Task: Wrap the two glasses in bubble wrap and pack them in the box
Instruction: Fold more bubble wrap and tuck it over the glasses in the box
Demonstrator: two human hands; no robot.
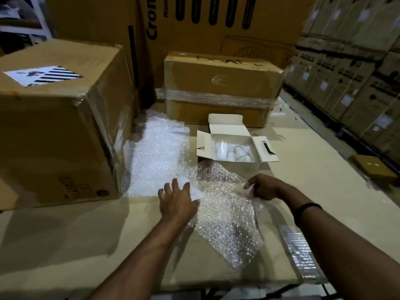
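Our two forearms are reaching out over the counter point(320, 174) from the bottom edge of the view. We are pressing our left hand point(177, 202) flat on the bubble wrap point(223, 226), with its fingers straight, spread and released. Our right hand point(263, 188), which is wearing a black wristband point(306, 210), is grasping the right edge of the sheet, its fingers curled round the plastic and lifting it slightly off the surface. The wrap is lying crumpled between our hands and is stretching away to the left, where it is touching the foot of a large brown carton point(60, 131).

Just beyond the wrap, a small white box point(229, 135) is sitting on the counter with its flaps open. Both glasses are lying inside it, bare and side by side: the left glass point(223, 148) and the right glass point(242, 153).

Behind the box, a taped carton point(220, 83) is standing, and stacked cartons point(346, 72) are lining the right side.
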